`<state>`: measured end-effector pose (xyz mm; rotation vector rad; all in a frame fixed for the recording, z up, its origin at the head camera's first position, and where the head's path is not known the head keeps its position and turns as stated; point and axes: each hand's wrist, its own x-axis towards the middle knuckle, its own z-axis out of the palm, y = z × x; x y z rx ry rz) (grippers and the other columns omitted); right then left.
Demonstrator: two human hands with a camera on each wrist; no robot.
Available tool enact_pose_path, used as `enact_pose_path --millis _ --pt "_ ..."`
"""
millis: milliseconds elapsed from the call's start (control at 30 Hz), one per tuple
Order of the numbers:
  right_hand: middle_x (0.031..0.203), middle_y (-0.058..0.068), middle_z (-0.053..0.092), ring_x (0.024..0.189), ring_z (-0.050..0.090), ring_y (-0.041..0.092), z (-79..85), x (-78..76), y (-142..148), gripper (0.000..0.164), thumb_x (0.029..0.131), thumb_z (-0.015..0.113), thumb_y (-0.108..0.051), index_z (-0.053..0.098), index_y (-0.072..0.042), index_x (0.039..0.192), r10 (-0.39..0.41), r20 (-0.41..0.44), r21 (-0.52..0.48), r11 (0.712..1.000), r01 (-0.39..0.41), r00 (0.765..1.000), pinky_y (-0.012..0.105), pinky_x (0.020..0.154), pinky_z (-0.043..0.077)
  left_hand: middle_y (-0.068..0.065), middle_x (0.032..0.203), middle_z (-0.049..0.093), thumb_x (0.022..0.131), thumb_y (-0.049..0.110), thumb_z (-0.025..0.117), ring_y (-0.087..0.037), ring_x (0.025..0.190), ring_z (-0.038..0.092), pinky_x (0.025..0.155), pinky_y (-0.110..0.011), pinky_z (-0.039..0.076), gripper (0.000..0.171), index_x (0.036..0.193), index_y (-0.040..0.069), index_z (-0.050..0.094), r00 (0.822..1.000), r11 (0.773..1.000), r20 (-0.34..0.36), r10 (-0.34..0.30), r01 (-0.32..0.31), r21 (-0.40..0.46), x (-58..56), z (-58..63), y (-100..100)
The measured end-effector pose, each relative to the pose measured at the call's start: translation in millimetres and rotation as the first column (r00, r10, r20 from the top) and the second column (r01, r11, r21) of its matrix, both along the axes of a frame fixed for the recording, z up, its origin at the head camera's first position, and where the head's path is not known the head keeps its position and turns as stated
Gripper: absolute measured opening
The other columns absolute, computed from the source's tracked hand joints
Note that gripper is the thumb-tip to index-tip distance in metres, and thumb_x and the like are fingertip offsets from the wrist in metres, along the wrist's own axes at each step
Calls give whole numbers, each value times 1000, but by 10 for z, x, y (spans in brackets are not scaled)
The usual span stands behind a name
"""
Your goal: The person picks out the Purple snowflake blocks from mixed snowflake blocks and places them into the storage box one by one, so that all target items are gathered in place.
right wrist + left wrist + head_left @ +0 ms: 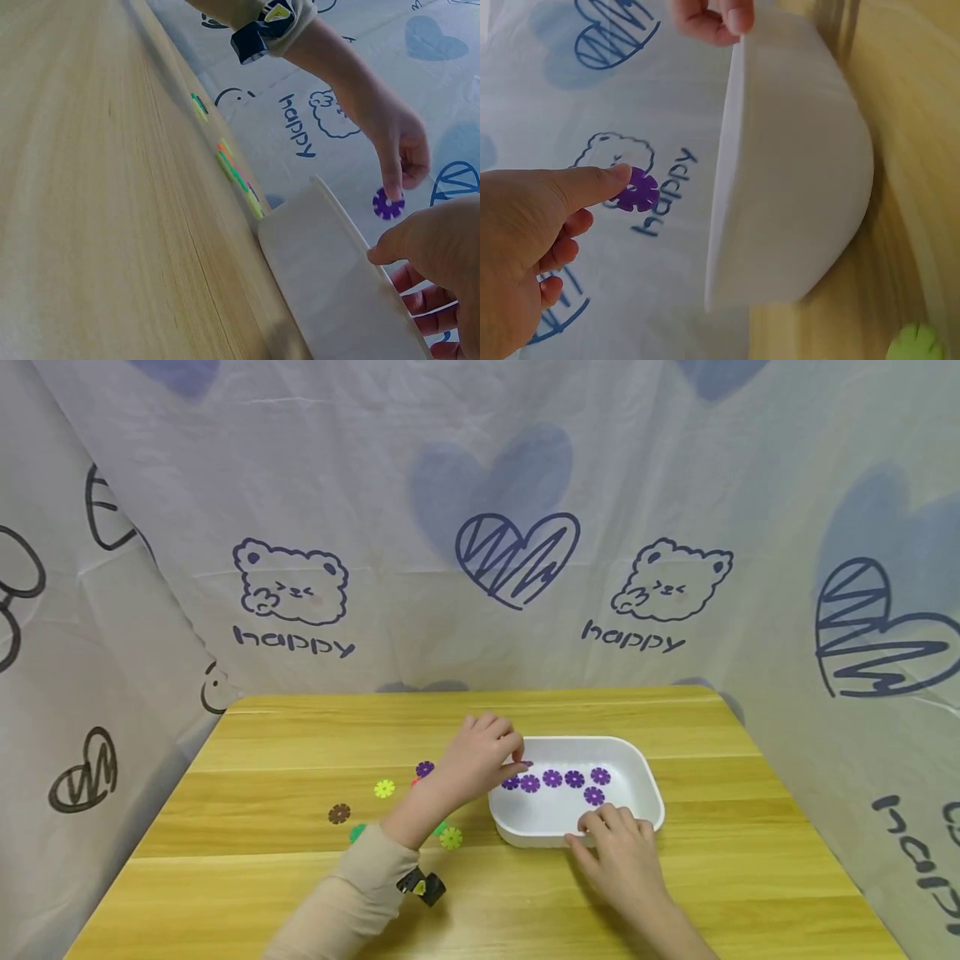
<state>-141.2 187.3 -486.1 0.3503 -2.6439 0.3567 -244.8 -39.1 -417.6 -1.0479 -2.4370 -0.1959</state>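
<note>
My left hand [483,756] pinches a purple notched plastic disc [639,193] between thumb and fingers. It hangs over the left end of a white tub [540,840], above the rim. Several purple notched discs [552,778] lie on the tub's floor, most of them in a row toward the back. My right hand [618,856] holds the tub's near rim, thumb on the outer wall and fingers over the inside. In the right wrist view the held disc [388,203] shows upright below the left fingertips.
Left of the tub, loose discs lie on the wooden table [247,827]: a brown disc [339,813], a yellow disc [384,788], a yellow-green disc [451,838], a purple disc [424,768] and green ones. The left forearm partly covers this group. A patterned cloth [405,527] hangs behind.
</note>
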Motion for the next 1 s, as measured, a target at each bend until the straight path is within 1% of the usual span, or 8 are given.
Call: enact_pose_path --millis 200,367,500,633,800,833,933,1000 --pt "87 -4 56 82 49 16 0 -1 0 21 79 79 -32 63 -19 84 6 -9 7 1000 -6 1000 35 76 35 8 90 58 86 42 71 -12 88 49 79 -28 37 20 83 25 62 998 999 56 -12 15 -46 -20 -72 227" --pt "85 -4 56 80 48 16 3 9 0 23 77 80 -31 63 -18 83 15 -50 11 1000 -15 999 35 75 34 9 90 59 86 43 70 -12 89 49 79 -28 37 20 82 25 63 995 997 95 -29 36 -67 -56 -171 386" --pt "85 -4 55 80 48 16 0 11 1 23 76 81 -31 62 -18 82 24 -73 17 1000 -23 997 34 74 34 10 93 60 86 45 69 -10 90 50 80 -27 37 20 83 26 64 991 994 131 -19 33 -104 -83 -249 481" --pt "85 -4 55 79 48 16 0 15 2 24 75 81 -30 62 -18 82 31 -82 18 999 -29 996 33 73 33 10 91 59 86 46 69 -9 88 49 79 -26 37 20 83 26 66 985 991 173 -10 33 -131 -97 -307 568" --pt "85 -4 56 79 48 16 -2 12 6 25 74 82 -30 63 -17 82 40 -103 20 999 -38 994 33 72 34 10 91 58 86 46 69 -10 93 50 85 -29 40 20 84 27 66 977 989 215 6 26 -146 -133 -401 670" --pt "85 -3 56 79 48 16 -3 9 5 25 74 82 -30 63 -17 82 41 -106 20 999 -39 994 34 72 34 10 93 59 86 46 69 -10 95 51 87 -30 41 19 86 27 66 974 988 224 18 17 -153 -137 -417 684" --pt "85 -3 56 79 49 16 -2 5 3 25 74 82 -30 63 -17 83 40 -97 17 999 -38 994 34 73 34 8 102 61 87 44 69 -13 103 52 94 -34 41 19 97 27 69 959 989 277 60 -19 -148 -128 -422 705" --pt "85 -3 56 79 48 16 1 6 7 25 74 82 -30 63 -18 83 39 -93 17 999 -37 995 34 73 34 6 110 62 88 42 69 -15 108 53 97 -38 40 24 108 28 69 948 988 306 93 -50 -145 -123 -414 705"
